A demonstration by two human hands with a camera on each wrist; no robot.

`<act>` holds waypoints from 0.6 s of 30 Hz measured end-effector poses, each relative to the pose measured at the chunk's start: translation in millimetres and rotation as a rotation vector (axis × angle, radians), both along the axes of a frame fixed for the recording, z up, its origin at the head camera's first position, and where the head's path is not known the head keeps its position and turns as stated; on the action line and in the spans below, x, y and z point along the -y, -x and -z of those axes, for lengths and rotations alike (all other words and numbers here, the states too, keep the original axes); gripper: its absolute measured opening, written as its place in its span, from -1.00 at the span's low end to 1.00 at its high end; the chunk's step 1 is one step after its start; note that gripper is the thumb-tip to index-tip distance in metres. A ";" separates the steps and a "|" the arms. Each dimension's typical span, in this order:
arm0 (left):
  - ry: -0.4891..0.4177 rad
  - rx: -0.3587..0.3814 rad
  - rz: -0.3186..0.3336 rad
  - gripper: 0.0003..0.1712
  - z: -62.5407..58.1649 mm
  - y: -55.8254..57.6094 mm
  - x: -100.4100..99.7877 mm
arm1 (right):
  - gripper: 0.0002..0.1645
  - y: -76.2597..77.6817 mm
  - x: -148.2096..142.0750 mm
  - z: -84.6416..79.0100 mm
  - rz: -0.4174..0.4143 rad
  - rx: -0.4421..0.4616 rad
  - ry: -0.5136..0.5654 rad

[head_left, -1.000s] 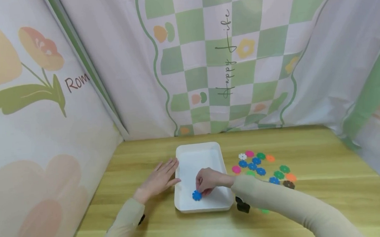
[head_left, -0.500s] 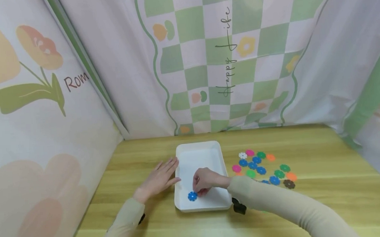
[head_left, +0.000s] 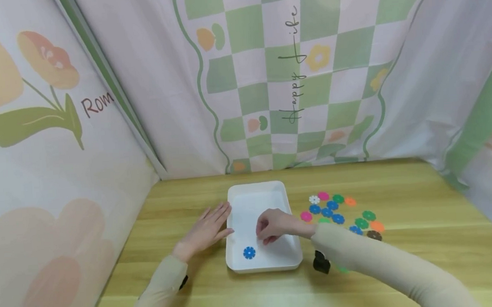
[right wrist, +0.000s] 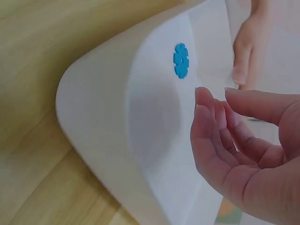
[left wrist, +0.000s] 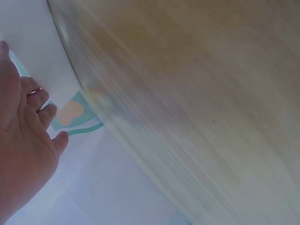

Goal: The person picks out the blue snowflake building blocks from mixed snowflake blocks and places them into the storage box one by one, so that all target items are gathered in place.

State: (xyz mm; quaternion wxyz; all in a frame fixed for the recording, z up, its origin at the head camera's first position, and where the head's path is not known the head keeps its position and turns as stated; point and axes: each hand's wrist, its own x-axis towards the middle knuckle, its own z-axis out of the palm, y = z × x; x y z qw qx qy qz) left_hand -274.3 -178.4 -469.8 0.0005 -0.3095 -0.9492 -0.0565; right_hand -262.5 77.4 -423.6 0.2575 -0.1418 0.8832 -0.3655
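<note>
A blue snowflake-shaped plastic disc (head_left: 246,253) lies flat in the near left part of a white tray (head_left: 264,269). My right hand (head_left: 275,223) hovers over the tray, right of that disc. In the right wrist view its fingers (right wrist: 206,136) are loosely bent, a small gap parts thumb and fingertips, and nothing is between them; the blue disc (right wrist: 180,69) lies beyond. My left hand (head_left: 204,232) touches the tray's left edge with straight fingers. The left wrist view shows this hand (left wrist: 28,126) from the palm side, against the tray wall.
Several loose discs in blue, green, pink, orange, white and brown lie on the wooden table (head_left: 181,198) right of the tray, among them a brown disc (head_left: 374,235) and a white disc (head_left: 314,199). My right sleeve (head_left: 372,258) hides part of this group. Curtains (head_left: 141,61) surround the table.
My right hand slid the blue disc slightly left in the tray, let go of it, and moved up and to the right. My left hand has stayed at the tray's edge.
</note>
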 end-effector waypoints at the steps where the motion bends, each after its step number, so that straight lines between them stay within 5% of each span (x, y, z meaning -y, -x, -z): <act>1: 0.000 0.000 -0.001 -0.17 0.1 0.1 -0.1 | -0.90 0.4 -4.6 -1.8 0.005 0.001 0.012; 18: 0.001 0.027 -0.003 -0.15 -0.6 -1.0 1.0 | -0.77 11.5 -106.2 -23.9 0.040 -0.071 0.177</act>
